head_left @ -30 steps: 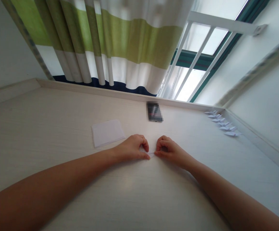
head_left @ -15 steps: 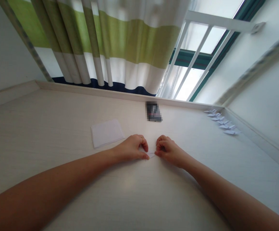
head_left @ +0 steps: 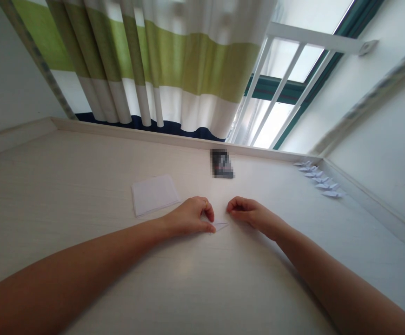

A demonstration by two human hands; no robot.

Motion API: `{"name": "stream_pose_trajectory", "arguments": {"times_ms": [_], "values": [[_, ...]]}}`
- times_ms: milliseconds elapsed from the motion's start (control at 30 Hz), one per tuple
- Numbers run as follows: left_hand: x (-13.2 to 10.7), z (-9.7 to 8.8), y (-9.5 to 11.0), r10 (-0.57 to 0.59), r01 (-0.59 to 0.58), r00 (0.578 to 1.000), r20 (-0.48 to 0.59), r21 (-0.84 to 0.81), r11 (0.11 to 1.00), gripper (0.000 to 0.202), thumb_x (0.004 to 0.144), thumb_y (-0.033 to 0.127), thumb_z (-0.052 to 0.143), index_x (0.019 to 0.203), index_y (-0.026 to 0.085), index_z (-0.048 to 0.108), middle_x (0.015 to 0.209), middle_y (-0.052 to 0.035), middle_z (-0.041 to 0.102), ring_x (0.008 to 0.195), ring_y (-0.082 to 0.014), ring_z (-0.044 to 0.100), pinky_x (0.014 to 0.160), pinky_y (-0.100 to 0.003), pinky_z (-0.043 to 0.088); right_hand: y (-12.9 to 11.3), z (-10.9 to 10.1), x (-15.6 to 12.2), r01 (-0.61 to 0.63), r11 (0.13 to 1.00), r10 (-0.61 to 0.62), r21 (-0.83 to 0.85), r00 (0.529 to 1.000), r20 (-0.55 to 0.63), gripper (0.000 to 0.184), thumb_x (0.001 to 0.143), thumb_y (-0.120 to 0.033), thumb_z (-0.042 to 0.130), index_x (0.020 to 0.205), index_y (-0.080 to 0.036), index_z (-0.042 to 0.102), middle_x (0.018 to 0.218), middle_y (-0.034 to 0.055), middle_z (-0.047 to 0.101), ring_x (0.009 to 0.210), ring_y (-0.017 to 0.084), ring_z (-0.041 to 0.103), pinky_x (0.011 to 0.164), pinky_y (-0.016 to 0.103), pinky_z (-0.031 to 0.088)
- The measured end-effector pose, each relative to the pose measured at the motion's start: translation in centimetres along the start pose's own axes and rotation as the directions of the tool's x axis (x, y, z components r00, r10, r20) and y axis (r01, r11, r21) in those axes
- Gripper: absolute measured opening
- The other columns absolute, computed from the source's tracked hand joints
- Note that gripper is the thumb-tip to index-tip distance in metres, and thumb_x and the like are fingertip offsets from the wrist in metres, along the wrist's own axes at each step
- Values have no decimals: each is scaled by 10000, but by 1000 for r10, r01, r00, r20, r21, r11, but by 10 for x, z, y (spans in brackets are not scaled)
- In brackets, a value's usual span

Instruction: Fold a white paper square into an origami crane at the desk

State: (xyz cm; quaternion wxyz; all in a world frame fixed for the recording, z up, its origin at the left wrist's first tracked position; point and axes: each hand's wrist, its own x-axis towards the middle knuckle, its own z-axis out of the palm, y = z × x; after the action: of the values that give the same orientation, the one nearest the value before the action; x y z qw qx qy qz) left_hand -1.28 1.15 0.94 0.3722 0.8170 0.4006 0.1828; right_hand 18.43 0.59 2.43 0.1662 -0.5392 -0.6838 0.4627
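A small piece of folded white paper [head_left: 220,226] lies on the pale wooden surface, its pointed end to the right. My left hand [head_left: 197,215] pinches its left end between thumb and fingers, and a ring shows on one finger. Just above and right of the paper's tip is my right hand [head_left: 246,211], apart from it. Its fingers are curled in against the thumb, with nothing visible in them. Beyond my left wrist rests a stack of white paper sheets [head_left: 154,194].
Several folded paper cranes [head_left: 319,179] stand in a row at the far right, near the side ledge. A dark, pixelated flat object [head_left: 222,164] lies by the back ledge [head_left: 146,132]. Behind that hang a striped curtain [head_left: 160,60] and white railing bars [head_left: 279,93].
My right hand has let go of the paper's right tip and moved slightly up and away. The left hand keeps its pinch in nearly the same spot.
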Motion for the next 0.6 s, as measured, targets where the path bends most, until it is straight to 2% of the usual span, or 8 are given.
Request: {"name": "stream_pose_trajectory", "arguments": {"times_ms": [67,167,300,400,600], "values": [[0,0,0,-2,2,1000,-3,-12,1000,198,573,323,661,691,173,611,752,12,545,681,-129,494,603,-216,374,-1,5,0,28,998,-30,-53,999,-40,117,739,-259,469,771,-172,540,664,-19,464,586,103,403,555,237,327],[0,2,-1,1,-1,1000,-9,-25,1000,188,571,311,660,692,175,611,745,16,540,673,-125,489,595,-211,370,-1,15,1,94,966,-123,-243,987,-108,160,715,-337,531,698,-179,554,753,8,497,721,141,448,670,284,347],[1,3,-2,6,-6,1000,-27,-22,1000,190,562,309,660,680,169,608,723,18,534,671,-126,487,597,-214,366,0,27,3,53,883,-151,-466,973,-176,221,641,-398,619,631,-189,545,814,21,505,839,190,440,763,356,312],[1,3,-2,2,-2,999,-34,-18,1000,194,555,313,659,669,166,602,710,19,536,667,-129,488,599,-219,366,0,29,4,34,856,-146,-516,973,-179,232,634,-402,632,618,-189,539,829,24,505,856,197,431,755,355,307],[1,4,1,-8,9,999,-36,30,1000,177,579,315,632,668,168,587,704,15,549,670,-134,494,598,-226,366,-1,30,3,47,856,-149,-515,976,-158,210,653,-366,627,631,-182,528,826,25,502,850,191,429,749,344,295]]}}
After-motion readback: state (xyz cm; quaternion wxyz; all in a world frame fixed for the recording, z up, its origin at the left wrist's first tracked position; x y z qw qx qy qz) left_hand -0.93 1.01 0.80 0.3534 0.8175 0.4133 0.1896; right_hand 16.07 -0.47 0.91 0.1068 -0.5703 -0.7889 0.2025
